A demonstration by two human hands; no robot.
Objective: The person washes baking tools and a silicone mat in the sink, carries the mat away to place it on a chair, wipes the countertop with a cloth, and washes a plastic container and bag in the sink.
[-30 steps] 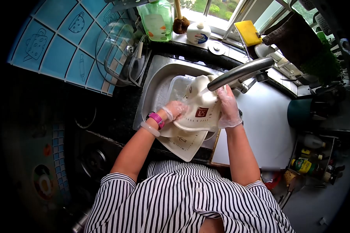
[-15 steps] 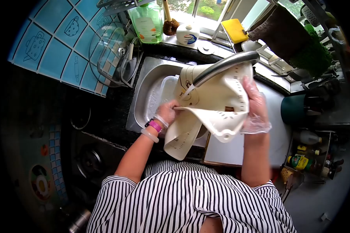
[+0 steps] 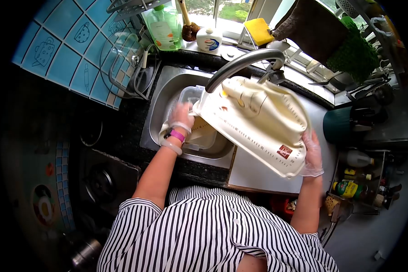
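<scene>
From here I see the mat (image 3: 258,122) slanting lengthwise from over the sink (image 3: 156,102) out to its right. The left hand (image 3: 182,115), above the sink, seems to pinch one end; the right hand (image 3: 313,154), right of the sink, grips the other.

Blue-tiled wall (image 3: 61,65) at left — bright window (image 3: 216,12) ahead, daylit greenery (image 3: 235,10) outside

Kitchen: steel sink (image 3: 157,97), curved faucet (image 3: 245,59), dish soap (image 3: 164,31), knife holder (image 3: 336,124).
</scene>
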